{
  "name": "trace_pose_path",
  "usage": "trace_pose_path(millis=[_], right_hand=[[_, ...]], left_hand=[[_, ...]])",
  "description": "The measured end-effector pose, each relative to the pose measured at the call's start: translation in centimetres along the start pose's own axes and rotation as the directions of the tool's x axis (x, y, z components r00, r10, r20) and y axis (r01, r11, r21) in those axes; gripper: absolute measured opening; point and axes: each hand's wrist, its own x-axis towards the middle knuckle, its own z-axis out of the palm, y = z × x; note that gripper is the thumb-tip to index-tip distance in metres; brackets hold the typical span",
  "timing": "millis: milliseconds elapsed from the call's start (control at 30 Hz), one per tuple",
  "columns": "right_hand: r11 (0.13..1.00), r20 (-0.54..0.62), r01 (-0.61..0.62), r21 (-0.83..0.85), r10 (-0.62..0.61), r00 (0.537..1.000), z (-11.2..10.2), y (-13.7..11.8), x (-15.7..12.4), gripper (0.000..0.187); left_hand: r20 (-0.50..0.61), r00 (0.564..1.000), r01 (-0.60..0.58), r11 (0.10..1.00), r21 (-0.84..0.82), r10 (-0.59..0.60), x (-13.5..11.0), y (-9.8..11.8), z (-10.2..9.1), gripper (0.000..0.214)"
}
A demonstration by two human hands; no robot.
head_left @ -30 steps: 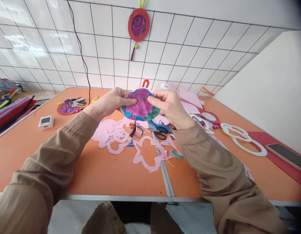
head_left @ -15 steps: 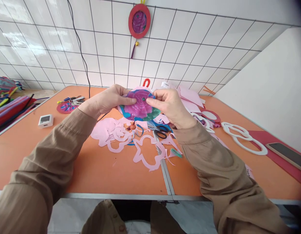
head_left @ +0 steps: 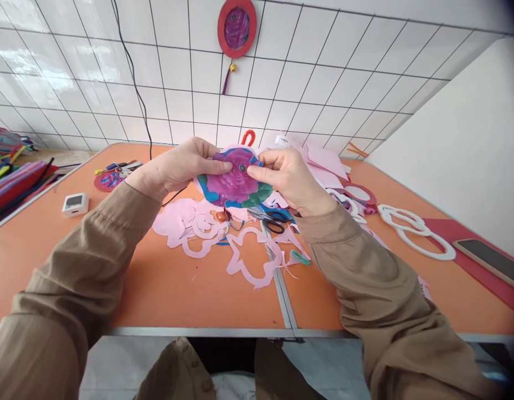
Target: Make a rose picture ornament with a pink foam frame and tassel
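Note:
Between my two hands, above the table, is a rounded flower-print piece [head_left: 234, 186] with a purple bloom, blue and green parts and a pink edge behind it. My left hand [head_left: 190, 166] grips its left side, thumb lying across the front. On the right side, my right hand [head_left: 286, 178] pinches it, thumb near the flower's dark green centre. A red loop [head_left: 248, 138] sticks up above the piece. Below it hangs an orange-brown bead [head_left: 221, 216]. Fingers behind the piece are hidden.
Pink paper scraps [head_left: 198, 228] and black-handled scissors [head_left: 276, 222] lie beneath my hands on the orange table [head_left: 177, 294]. White rings [head_left: 423, 236] and a phone [head_left: 490, 258] are at right. A small white device [head_left: 75, 204] stands left. A red-framed ornament [head_left: 237, 28] hangs on the tiled wall.
Both hands still hold the flower-print piece, which is turned slightly. My right thumb has shifted a little on its front. The whole view has moved slightly.

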Motion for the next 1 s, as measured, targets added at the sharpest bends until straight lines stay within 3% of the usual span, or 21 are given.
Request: trace_pose_path(millis=[267,533,1000], right_hand=[[0.995,0.091,0.032,-0.097,-0.023,0.996,-0.4,0.1,0.2,0.064],[0.998,0.192,0.000,-0.057,0.011,0.981,-0.5,1.0,0.6,0.054],[0.980,0.208,-0.090,-0.177,0.126,0.970,-0.5,2.2,0.8,0.050]], left_hand=[[0.017,1.000,-0.010,0.999,0.030,0.010,0.2,-0.5,-1.1,0.014],[0.066,0.996,0.064,0.998,0.004,-0.064,1.0,-1.0,-1.0,0.015],[0.151,0.971,0.187,0.982,0.005,-0.186,1.2,-2.4,-0.9,0.030]])
